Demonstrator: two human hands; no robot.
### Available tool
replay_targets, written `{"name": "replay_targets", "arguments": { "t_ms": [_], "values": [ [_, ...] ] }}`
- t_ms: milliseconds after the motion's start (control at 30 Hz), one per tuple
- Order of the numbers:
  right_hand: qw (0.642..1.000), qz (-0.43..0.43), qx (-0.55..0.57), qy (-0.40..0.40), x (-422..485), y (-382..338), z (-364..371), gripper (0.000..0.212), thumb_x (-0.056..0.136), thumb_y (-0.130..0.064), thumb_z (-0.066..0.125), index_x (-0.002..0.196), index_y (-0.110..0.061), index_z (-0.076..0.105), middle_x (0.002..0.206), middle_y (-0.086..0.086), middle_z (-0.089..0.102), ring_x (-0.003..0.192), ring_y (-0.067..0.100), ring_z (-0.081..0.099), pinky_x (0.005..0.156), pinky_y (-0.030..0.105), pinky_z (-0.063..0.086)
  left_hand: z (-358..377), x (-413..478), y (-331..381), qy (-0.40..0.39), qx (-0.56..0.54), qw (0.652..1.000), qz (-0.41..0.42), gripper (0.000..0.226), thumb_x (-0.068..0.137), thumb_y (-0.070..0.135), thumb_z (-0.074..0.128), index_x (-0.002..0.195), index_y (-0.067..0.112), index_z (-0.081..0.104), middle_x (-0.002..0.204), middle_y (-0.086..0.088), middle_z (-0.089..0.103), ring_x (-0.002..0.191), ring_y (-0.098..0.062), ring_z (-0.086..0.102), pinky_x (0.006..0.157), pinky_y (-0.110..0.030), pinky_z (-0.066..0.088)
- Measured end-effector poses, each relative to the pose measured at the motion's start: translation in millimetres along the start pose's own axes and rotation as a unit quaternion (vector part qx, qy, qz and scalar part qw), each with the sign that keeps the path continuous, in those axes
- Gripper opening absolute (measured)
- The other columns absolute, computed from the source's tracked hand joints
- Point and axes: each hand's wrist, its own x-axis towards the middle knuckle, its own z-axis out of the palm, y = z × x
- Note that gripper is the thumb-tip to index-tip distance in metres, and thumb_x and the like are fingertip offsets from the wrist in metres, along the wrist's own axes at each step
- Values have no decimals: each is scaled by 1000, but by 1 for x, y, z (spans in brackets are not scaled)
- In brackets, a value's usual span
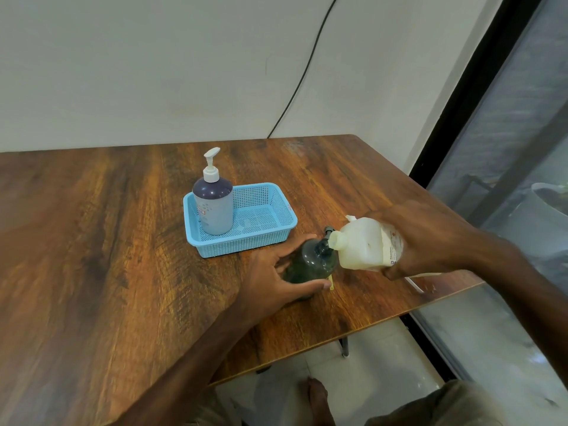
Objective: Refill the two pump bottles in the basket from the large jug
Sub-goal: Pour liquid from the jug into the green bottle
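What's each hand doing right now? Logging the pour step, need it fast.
Left hand: closed around the dark bottle, steadying it on the table.
Right hand: gripping the tilted jug, spout at the bottle's mouth.

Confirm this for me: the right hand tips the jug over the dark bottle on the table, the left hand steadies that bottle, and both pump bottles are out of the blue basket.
Not quite. The head view shows one pump bottle standing in the blue basket. The rest holds: the right hand tips the jug over the dark bottle, steadied by the left hand.
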Motion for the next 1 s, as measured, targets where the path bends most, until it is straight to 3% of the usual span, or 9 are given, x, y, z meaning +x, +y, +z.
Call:
{"name": "replay_targets", "arguments": {
  "t_ms": [467,567,700,900,1000],
  "values": [
    [1000,-1,-13,-11,5,1,0,96,60,-61,83,144,-38,42,122,-17,51,104,2,39,84,21,32,0,0,-1,-8,-3,1000,-9,82,71,26,99,144,17,61,138,9,69,130,-10,64,103,-40,59],
    [1000,-6,-11,-15,6,3,1,96,60,-62,82,144,-38,43,117,-21,46,104,3,40,84,21,32,0,0,1,-5,-9,1000,-5,80,70,24,99,142,21,62,135,12,69,128,-7,65,103,-33,58],
    [1000,0,-12,-28,8,9,4,103,51,-76,66,144,-41,40,126,-17,53,105,3,42,84,22,35,-1,0,5,-10,-17,1000,-4,78,71,21,98,139,27,61,133,15,69,127,-5,65,102,-27,57],
    [1000,-5,-5,-27,9,11,5,100,50,-76,64,141,-42,41,118,-21,49,103,2,44,77,17,32,-1,-1,4,-12,-16,1000,-7,78,71,23,98,141,27,62,136,12,69,129,-6,64,103,-32,58],
    [1000,-5,-3,-26,10,13,7,101,49,-79,62,141,-43,40,121,-21,50,105,3,44,82,21,35,-1,-1,2,-11,-7,1000,-11,81,71,27,98,143,26,60,138,12,67,131,-6,63,104,-34,58]
  ]
}}
